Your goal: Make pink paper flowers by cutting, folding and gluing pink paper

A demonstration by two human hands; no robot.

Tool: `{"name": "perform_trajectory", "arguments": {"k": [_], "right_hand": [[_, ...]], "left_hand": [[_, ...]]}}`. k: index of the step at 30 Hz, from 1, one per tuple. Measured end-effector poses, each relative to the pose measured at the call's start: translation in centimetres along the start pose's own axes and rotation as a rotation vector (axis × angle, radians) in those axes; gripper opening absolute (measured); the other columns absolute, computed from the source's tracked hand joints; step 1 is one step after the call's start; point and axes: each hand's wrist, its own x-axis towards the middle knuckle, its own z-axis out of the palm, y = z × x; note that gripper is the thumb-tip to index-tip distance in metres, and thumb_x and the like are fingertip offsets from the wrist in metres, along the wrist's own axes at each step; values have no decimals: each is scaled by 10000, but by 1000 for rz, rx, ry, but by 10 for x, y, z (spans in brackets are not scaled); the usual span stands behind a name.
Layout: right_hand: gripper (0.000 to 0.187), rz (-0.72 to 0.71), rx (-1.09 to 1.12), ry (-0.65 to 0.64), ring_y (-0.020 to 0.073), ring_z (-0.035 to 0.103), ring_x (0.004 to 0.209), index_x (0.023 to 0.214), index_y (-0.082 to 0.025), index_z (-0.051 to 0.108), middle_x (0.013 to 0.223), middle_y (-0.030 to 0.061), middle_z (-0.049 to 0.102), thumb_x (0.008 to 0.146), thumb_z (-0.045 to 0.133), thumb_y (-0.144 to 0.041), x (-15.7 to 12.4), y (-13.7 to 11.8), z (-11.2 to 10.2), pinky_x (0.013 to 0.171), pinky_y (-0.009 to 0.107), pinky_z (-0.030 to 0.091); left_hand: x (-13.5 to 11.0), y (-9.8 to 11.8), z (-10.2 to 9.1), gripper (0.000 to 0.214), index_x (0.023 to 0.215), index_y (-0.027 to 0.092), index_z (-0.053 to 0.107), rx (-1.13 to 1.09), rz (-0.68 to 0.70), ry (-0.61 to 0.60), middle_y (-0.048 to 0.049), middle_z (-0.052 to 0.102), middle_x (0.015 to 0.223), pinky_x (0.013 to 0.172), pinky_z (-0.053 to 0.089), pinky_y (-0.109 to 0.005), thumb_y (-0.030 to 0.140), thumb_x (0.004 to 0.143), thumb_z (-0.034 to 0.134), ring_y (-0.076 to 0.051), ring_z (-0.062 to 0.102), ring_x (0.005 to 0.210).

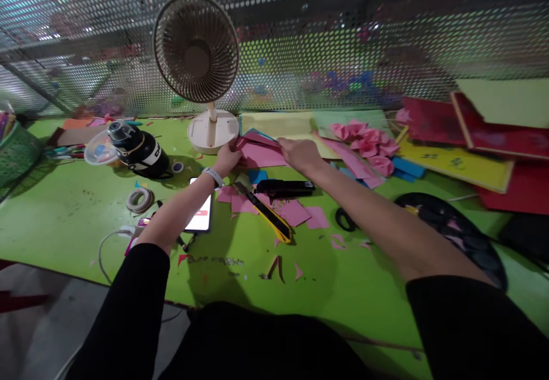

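My left hand (pixel 227 158) grips the left edge of a pink paper sheet (pixel 261 155) near the fan's base, its fingers closed. On the sheet's upper right corner, my right hand (pixel 300 154) pinches the paper, where a bluish layer shows along the raised edge. Just below the sheet lie a black stapler (pixel 285 187) and a yellow utility knife (pixel 272 218), over several small pink paper squares (pixel 295 212). A phone (pixel 201 211) with a lit screen is under my left forearm. Folded pink paper flowers (pixel 364 139) are heaped right of my right hand.
A desk fan (pixel 196 54) stands at the back against a perforated metal screen (pixel 343 54). To the left are a black bottle (pixel 141 151), a tape roll (pixel 139 200) and a green basket (pixel 17 154). At right are stacked coloured boards (pixel 463 159) and a black tray (pixel 454 237).
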Motion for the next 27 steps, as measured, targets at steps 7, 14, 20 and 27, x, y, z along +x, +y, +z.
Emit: {"name": "perform_trajectory", "arguments": {"k": [7,14,20,27], "right_hand": [[441,23,-13,30,284,707,874,1336,-145,586,1092,162,753,996,316,-223,-3,3,-3,621,324,363],[468,42,-25,28,296,693,869,1365,-136,560,1113,163,744,997,289,-237,-4,7,-2,630,335,366],[394,-43,-27,-26,282,635,1024,1267,-147,617,1175,163,707,940,406,-208,-3,7,-1,674,328,402],[374,-54,-113,-131,304,589,1087,1215,-87,624,1198,221,660,886,445,-108,4,13,4,720,337,440]], "left_hand": [[3,8,0,372,1237,141,656,39,15,43,25,615,481,497,451,-159,141,869,601,-105,597,446],[9,11,4,248,1062,128,723,88,-57,99,18,589,453,450,384,-164,127,821,667,-69,483,369],[12,12,5,114,880,110,747,133,-94,107,30,512,384,441,375,-175,166,833,659,-61,402,331],[16,7,0,134,733,141,704,161,-81,96,26,512,387,384,294,-179,244,818,709,-63,396,321]]}}
